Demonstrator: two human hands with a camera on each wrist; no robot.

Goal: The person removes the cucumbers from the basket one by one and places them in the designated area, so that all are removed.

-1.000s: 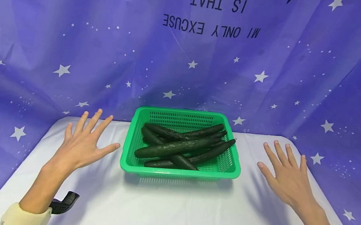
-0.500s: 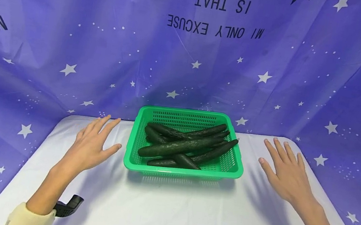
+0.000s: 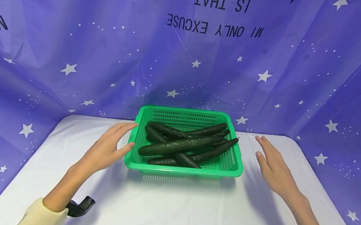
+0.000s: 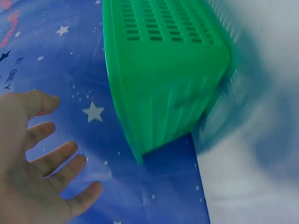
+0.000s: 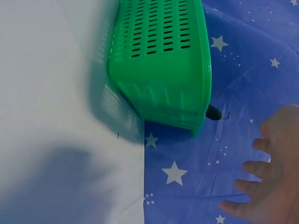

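A green plastic basket (image 3: 182,171) with slotted walls stands on the white table near its back edge. Several dark green cucumbers (image 3: 175,146) lie crossed over one another inside it; one stem end (image 5: 214,112) pokes past the rim in the right wrist view. My left hand (image 3: 106,150) hovers beside the basket's left side, fingertips close to the rim; in the left wrist view a gap shows between hand (image 4: 37,163) and basket. To the basket's right, my right hand (image 3: 275,169) is held in the air, fingers extended, apart from the basket. Neither hand holds anything.
A white cloth covers the table (image 3: 179,217). Behind it and at both sides hangs a purple-blue curtain (image 3: 192,83) with stars and lettering. Black wrist devices (image 3: 80,206) sit below both wrists, and hand shadows fall on the cloth.
My left hand has moved right, up to the basket's left rim. The right hand has shifted slightly left and turned, fingers closer together. Basket and cucumbers stay put on the table.
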